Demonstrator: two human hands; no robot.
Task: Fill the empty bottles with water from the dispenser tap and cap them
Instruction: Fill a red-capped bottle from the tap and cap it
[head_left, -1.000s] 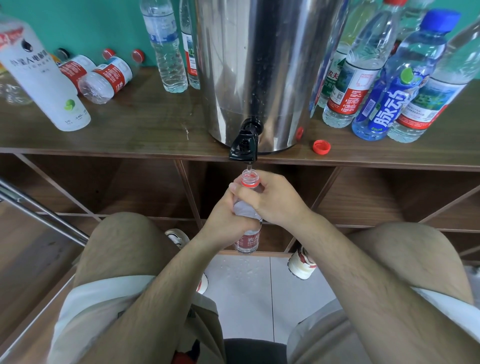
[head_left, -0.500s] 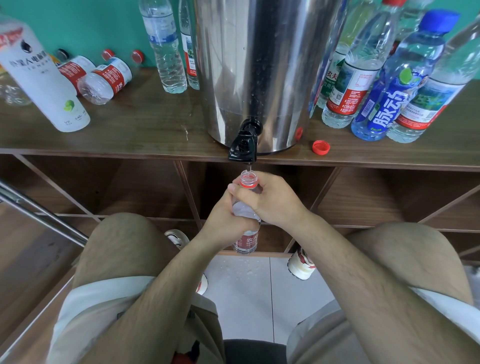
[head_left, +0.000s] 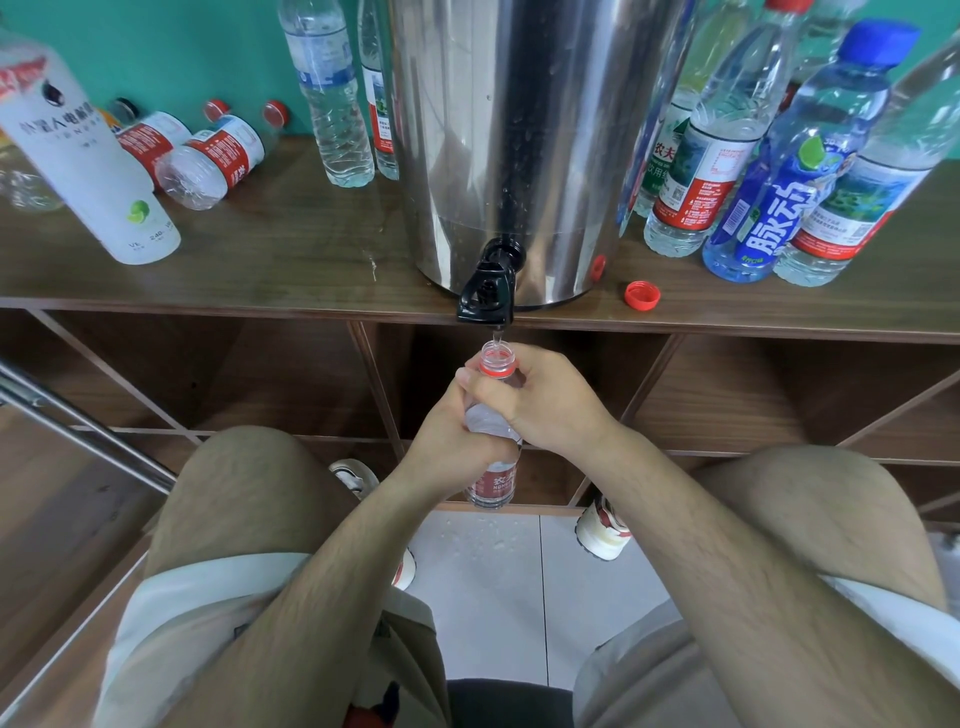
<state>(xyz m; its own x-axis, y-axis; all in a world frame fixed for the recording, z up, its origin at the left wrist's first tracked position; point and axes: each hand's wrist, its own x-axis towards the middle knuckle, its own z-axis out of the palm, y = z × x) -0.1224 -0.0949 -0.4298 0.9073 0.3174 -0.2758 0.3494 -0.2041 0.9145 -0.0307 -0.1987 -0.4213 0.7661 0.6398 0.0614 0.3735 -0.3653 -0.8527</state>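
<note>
Bottle (head_left: 492, 486): held upright with its open mouth just under the tap (head_left: 487, 291); a thin stream is seen entering the neck. The fill level is hidden by the hands.
Left hand (head_left: 441, 449): brought in from 7 o'clock, fingers curled round the bottle's body.
Right hand (head_left: 550, 410): brought in from 5 o'clock, fingers curled round the shoulder, just below the red neck ring.
Cap (head_left: 642, 295): left loose at 2 o'clock from the bottle, near the dispenser (head_left: 509, 130) base.
Risk, overflow: likely if the tap is not closed in time, as both hands are taken up by the bottle.
Risk, missed stream: the mouth is narrow, so a small tilt or drift would send water over the fingers.
Risk, squeeze: a thin wall gripped hard could push water out.
Risk, floor (head_left: 493, 597): drops are seen at 6 o'clock; a slip is judged possible.
Surface: a dark wooden shelf (head_left: 291, 260), with open compartments beneath.
Room: standing bottles (head_left: 779, 182) at 1 to 2 o'clock, lying bottles (head_left: 213, 161) at 10 o'clock, a teal wall (head_left: 182, 52) behind.
</note>
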